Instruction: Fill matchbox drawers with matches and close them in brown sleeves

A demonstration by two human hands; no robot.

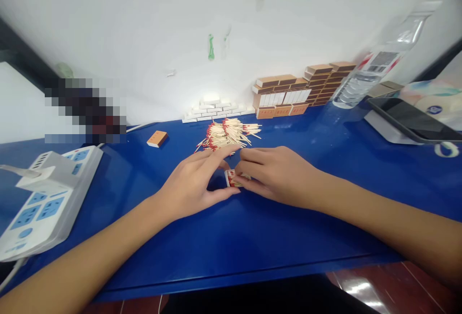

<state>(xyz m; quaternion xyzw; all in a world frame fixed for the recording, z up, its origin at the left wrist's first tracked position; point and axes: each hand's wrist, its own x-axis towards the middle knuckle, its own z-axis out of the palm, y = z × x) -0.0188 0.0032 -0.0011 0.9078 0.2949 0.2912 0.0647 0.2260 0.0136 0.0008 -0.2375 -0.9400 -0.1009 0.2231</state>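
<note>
A small white matchbox tray with red-tipped matches inside lies on the blue table. My left hand curves round it, thumb along the near side and fingers at the far side, steadying it. The closed fingertips of my right hand reach into the tray at the matches and cover its right part. Just beyond both hands is a loose heap of red-headed matches. To the left lies an orange matchbox.
White trays are stacked against the wall beside piled matchboxes. A plastic bottle and a phone propped on a box stand at right. A power strip with a plugged-in adapter occupies the left.
</note>
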